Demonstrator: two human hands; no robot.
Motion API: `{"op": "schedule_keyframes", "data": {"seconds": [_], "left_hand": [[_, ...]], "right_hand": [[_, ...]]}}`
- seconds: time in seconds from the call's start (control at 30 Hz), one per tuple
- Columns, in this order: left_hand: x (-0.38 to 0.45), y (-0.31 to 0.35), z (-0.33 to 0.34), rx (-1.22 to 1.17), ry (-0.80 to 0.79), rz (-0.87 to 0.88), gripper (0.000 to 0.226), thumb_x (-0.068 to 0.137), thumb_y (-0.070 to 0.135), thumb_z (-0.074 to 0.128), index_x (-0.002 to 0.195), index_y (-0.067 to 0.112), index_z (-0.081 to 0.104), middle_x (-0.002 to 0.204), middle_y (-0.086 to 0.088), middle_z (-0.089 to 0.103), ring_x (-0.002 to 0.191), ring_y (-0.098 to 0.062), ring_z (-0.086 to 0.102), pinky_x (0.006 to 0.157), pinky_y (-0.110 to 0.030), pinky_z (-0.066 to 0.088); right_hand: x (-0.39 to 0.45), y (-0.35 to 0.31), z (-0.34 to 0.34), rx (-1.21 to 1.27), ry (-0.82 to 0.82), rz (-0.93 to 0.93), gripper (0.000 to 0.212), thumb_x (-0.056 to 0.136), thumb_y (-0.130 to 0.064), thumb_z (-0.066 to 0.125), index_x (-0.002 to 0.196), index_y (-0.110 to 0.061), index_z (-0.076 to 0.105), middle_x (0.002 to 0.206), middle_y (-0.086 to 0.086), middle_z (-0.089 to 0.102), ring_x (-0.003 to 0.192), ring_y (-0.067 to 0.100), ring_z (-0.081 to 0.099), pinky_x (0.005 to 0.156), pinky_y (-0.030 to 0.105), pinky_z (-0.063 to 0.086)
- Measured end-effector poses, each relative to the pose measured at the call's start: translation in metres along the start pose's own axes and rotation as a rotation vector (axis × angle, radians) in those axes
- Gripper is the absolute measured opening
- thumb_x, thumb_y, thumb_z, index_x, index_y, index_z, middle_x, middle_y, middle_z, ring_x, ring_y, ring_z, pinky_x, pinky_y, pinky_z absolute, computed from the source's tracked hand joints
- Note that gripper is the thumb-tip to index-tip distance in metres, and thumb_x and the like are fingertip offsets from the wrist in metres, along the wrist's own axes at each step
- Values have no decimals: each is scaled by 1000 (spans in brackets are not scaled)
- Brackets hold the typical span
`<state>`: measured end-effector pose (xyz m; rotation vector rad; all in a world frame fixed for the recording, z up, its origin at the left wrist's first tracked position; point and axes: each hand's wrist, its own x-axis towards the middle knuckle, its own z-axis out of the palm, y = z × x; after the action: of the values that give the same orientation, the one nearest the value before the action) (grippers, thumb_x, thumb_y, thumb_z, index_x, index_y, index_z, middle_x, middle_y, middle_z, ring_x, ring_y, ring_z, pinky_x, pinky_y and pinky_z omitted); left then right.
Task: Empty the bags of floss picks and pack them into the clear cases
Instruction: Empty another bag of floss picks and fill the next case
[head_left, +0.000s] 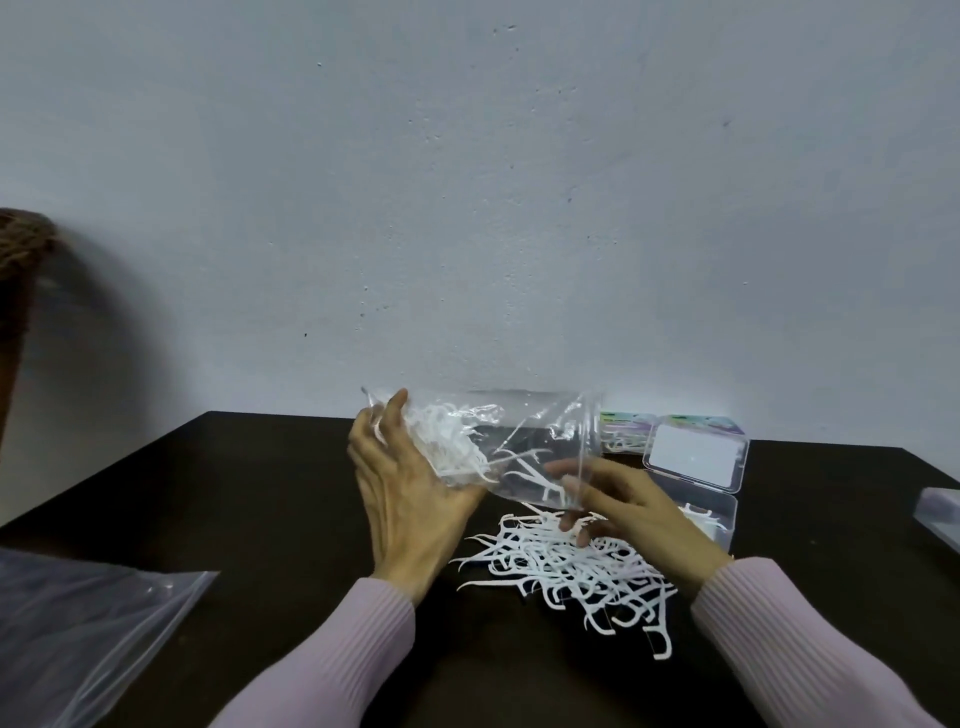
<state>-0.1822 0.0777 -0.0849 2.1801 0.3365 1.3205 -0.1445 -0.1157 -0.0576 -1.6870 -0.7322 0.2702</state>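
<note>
White floss picks are seen heaped on a black table, with more white ones inside a clear bag. Ribbed pale lilac sleeves are worn. The clear case is topped by a green and purple label. The wall is painted pale grey-blue.

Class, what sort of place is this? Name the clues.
Probably a plain home or small workshop packing spot: a dark table against a bare wall, a loose pile of floss picks, and clear cases waiting to be filled.
</note>
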Motion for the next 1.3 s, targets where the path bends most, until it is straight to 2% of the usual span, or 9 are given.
{"op": "schedule_keyframes", "data": {"seconds": [0.1, 0.27, 0.33, 0.43, 0.63, 0.8, 0.87, 1.1, 1.3], "left_hand": [[3, -5, 0, 84, 4, 131, 119, 43, 55, 87, 137, 28, 17, 135, -9, 20, 125, -25, 25, 103, -42, 32], [2, -9, 2, 180, 9, 209, 122, 43, 42, 91, 139, 23, 18, 135, -8, 20, 119, -23, 27, 96, -41, 34], [2, -8, 3, 176, 23, 218, 122, 44, 42, 91, 140, 22, 19, 135, -9, 21, 119, -23, 27, 95, -39, 33], [4, -9, 2, 136, 43, 184, 119, 45, 43, 90, 138, 25, 19, 135, -9, 20, 120, -22, 26, 97, -37, 30], [8, -19, 1, 92, 50, 60, 114, 51, 36, 86, 142, 17, 21, 138, -14, 19, 127, -26, 22, 104, -35, 22], [11, -20, 0, 86, 70, 34, 112, 51, 29, 88, 141, 13, 25, 137, -18, 22, 127, -28, 23, 107, -38, 25], [12, -19, -2, 75, 78, 14, 111, 51, 28, 88, 141, 12, 25, 137, -18, 21, 127, -28, 22, 108, -41, 27], [14, -20, -4, 35, 100, -43, 110, 53, 29, 88, 140, 11, 24, 138, -19, 20, 127, -25, 20, 106, -37, 24], [15, -20, -3, -3, 94, -124, 108, 54, 27, 88, 140, 13, 23, 138, -16, 18, 128, -28, 21, 107, -42, 31]], "right_hand": [[1, 3, -10, -168, 25, 43, 15, 79, -21, 68, 94, -19, 66, 86, -3, 67, 60, 0, 59, 61, 15, 49], [1, 7, -13, -413, 34, 101, 10, 74, -21, 74, 82, -22, 67, 81, -4, 69, 69, 2, 63, 60, 11, 48], [0, 6, -13, -460, 52, 89, 10, 75, -19, 74, 79, -24, 67, 81, -3, 69, 73, 8, 65, 65, 15, 52], [0, 5, -19, -432, 99, 83, 13, 75, -11, 74, 74, -21, 66, 76, -3, 71, 73, 9, 69, 71, 20, 55], [0, 10, -30, -367, 172, 123, 9, 78, -3, 72, 79, -11, 67, 67, 0, 70, 58, 2, 66, 55, 9, 47], [1, 15, -33, -470, 66, 166, 11, 80, -7, 70, 82, -16, 65, 73, 4, 73, 69, 11, 70, 71, 22, 56], [2, 16, -34, -541, 64, 172, 12, 80, -8, 70, 81, -19, 65, 72, 2, 73, 68, 8, 69, 75, 24, 56], [2, 16, -36, -619, 107, 178, 12, 78, -10, 71, 78, -21, 65, 71, -2, 72, 62, 0, 66, 62, 8, 47], [3, 15, -30, -666, 63, 114, 10, 81, -19, 69, 83, -29, 67, 85, -11, 68, 82, -2, 61, 65, 8, 44]]}}
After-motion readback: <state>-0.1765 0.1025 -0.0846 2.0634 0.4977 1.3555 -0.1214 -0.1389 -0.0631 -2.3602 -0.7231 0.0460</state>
